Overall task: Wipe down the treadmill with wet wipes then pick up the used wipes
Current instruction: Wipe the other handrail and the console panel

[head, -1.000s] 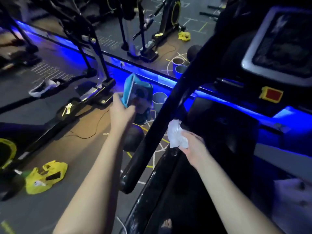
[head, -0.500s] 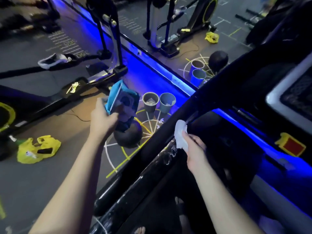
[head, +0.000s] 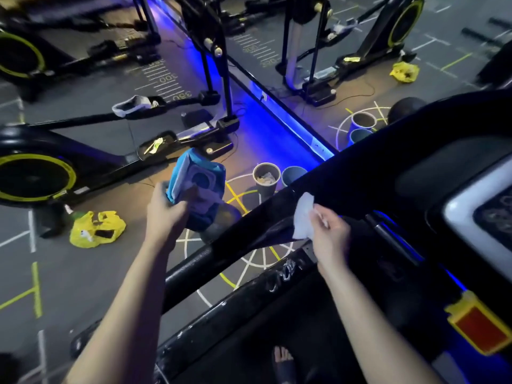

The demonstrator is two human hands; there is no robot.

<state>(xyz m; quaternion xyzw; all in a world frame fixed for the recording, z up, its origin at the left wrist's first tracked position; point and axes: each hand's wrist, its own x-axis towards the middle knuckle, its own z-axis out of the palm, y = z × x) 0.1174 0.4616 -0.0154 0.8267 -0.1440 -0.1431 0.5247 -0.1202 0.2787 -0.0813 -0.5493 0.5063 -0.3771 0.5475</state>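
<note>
I stand on a black treadmill whose left handrail [head: 249,245] runs diagonally across the view. My right hand [head: 329,234] pinches a white wet wipe [head: 303,217] and holds it against the handrail's upper part. My left hand [head: 166,214] grips a blue pack of wet wipes [head: 198,187] out over the floor, left of the rail. The treadmill console [head: 476,206] with its white-framed screen sits at the right, and a red and yellow safety tab [head: 476,325] is below it.
Two small bins [head: 266,180] stand on the floor by a blue-lit mirror base [head: 291,128]. A yellow plastic bag [head: 95,230] lies at the left. Exercise bikes [head: 36,176] fill the left side. A dark ball [head: 221,217] rests below the pack. My foot [head: 282,361] shows on the belt.
The view has swung down and left. My right hand has slid the wipe up along the handrail. My left hand still holds the pack, now a little lower in view.
</note>
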